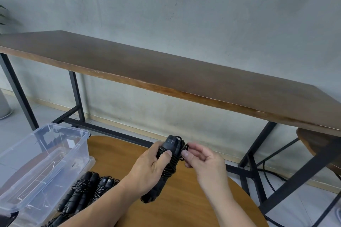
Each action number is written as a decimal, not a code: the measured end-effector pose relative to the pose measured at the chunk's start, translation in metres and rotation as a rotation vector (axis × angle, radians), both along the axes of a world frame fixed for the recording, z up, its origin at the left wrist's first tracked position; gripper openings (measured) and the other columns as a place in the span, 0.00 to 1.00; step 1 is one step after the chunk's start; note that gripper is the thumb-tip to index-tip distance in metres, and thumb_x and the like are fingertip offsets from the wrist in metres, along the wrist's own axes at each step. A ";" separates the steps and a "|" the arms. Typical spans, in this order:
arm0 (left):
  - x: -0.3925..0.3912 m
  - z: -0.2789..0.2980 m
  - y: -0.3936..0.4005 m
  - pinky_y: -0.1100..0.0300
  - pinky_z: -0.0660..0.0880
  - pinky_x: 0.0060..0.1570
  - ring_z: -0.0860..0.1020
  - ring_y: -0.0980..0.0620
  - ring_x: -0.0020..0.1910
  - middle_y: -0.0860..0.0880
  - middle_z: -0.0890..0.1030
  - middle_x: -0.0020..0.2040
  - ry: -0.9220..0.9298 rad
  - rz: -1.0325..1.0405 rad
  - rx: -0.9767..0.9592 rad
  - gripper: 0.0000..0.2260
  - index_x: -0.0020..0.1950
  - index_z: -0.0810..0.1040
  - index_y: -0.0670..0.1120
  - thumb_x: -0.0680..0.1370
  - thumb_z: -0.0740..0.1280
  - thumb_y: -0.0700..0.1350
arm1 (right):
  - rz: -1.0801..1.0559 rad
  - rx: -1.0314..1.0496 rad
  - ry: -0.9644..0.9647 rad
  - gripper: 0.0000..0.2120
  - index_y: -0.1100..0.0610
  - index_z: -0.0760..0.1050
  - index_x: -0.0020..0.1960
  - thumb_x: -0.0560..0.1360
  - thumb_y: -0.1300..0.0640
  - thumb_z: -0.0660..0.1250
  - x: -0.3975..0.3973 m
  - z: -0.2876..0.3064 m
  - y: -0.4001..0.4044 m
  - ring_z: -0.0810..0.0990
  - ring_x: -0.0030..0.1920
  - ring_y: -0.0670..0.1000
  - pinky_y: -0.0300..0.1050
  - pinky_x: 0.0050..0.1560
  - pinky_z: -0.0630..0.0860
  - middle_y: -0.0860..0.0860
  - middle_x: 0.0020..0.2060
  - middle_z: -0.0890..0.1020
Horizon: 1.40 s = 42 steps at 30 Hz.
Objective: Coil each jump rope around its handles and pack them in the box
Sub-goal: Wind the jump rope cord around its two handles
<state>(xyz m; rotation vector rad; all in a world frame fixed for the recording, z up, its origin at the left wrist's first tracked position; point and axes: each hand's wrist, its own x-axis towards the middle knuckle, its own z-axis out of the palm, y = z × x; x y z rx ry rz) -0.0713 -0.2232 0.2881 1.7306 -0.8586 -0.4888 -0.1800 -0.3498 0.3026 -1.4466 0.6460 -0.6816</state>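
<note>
A long dark wooden bench (184, 72) on a black metal frame runs along a grey wall, well beyond the hands. Nearer the person is a round wooden table (177, 206), and the hands work above its middle.

To the left of the hands sits one clear plastic box (42, 155), its lid off and apparently tucked under it. It looks empty, so by my reading no rope is packed yet.

Between the box and the left forearm lie coiled jump ropes (86, 190), black, each wound around its paired handles. At least two bundles show clearly; a third dark shape at the bottom edge may be another, but it is too cut off to tell.

The left hand (147, 171) is wrapped around one more jump rope (168, 162), fingers and thumb curled on the middle of the bundle, where the thin black cord is wound around two handles held side by side. The handle caps stick out above the grip and the foam ends below it.

The right hand (201, 158), just right of the grip, pinches the last loop of cord (185, 148) between thumb and fingers beside the handle caps.

The bundle is probably light. The handles are stiff and give a firm hold; the cord is thin, springy and likely to unwind if let go. The safest hold is around the wound middle, pressing the coils down, with the loose end tucked before release
</note>
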 end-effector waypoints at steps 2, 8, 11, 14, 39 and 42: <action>-0.001 0.001 0.000 0.64 0.74 0.43 0.78 0.57 0.44 0.50 0.82 0.45 0.000 0.007 -0.005 0.10 0.58 0.74 0.53 0.82 0.58 0.56 | -0.019 -0.036 0.008 0.07 0.55 0.83 0.47 0.72 0.65 0.74 0.000 0.000 0.003 0.81 0.31 0.45 0.34 0.34 0.77 0.52 0.32 0.85; -0.008 0.006 -0.001 0.67 0.74 0.40 0.78 0.56 0.43 0.50 0.82 0.44 0.009 -0.016 -0.048 0.07 0.58 0.75 0.53 0.83 0.59 0.50 | -0.047 0.213 -0.052 0.06 0.61 0.83 0.49 0.72 0.65 0.73 -0.002 -0.004 -0.005 0.78 0.30 0.48 0.37 0.34 0.78 0.55 0.30 0.82; -0.009 0.003 -0.002 0.68 0.73 0.40 0.78 0.58 0.43 0.51 0.82 0.45 0.005 -0.010 -0.038 0.07 0.59 0.75 0.53 0.83 0.59 0.50 | -0.035 0.066 0.001 0.06 0.59 0.84 0.49 0.72 0.64 0.74 -0.004 -0.006 -0.007 0.78 0.30 0.48 0.40 0.38 0.79 0.56 0.30 0.82; -0.010 0.001 -0.004 0.67 0.73 0.40 0.78 0.57 0.43 0.51 0.81 0.44 -0.016 -0.009 -0.020 0.09 0.60 0.74 0.54 0.83 0.59 0.53 | -0.036 -0.127 0.027 0.07 0.52 0.85 0.46 0.72 0.62 0.74 -0.009 -0.002 -0.006 0.80 0.30 0.48 0.37 0.37 0.78 0.54 0.30 0.84; -0.004 0.000 -0.003 0.70 0.68 0.35 0.75 0.63 0.37 0.55 0.76 0.37 -0.325 -0.131 0.050 0.06 0.59 0.66 0.56 0.83 0.60 0.49 | -0.111 -0.253 0.175 0.05 0.50 0.85 0.38 0.72 0.57 0.74 -0.006 0.006 0.016 0.84 0.38 0.44 0.36 0.41 0.76 0.44 0.32 0.85; -0.006 0.001 -0.005 0.71 0.67 0.35 0.75 0.65 0.37 0.55 0.75 0.37 -0.337 -0.132 0.053 0.08 0.61 0.67 0.55 0.82 0.60 0.51 | -0.125 -0.164 0.194 0.06 0.56 0.83 0.35 0.70 0.59 0.70 -0.002 0.005 0.014 0.79 0.34 0.49 0.42 0.37 0.72 0.54 0.30 0.82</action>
